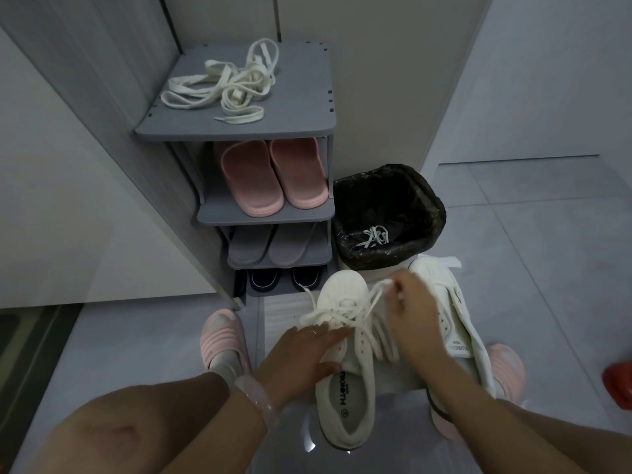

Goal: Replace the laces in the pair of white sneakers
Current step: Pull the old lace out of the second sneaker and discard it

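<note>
Two white sneakers lie in front of me. The left sneaker [345,398] carries a loose white lace [342,311] across its eyelets. My left hand [304,357] rests on that shoe's side, fingers fairly straight, thumb at the collar. My right hand [415,316] pinches a strand of the lace near the toe and lifts it. The right sneaker [458,319] lies behind my right hand, unlaced as far as I can see. A pile of cream laces [222,87] sits on top of the grey shoe rack [307,107].
The rack holds pink slippers [270,176], grey slippers and dark shoes on lower shelves. A bin with a black liner [390,213] stands right of it, a white lace [374,236] inside. My feet wear pink slippers [222,340]. A red object [617,384] lies far right.
</note>
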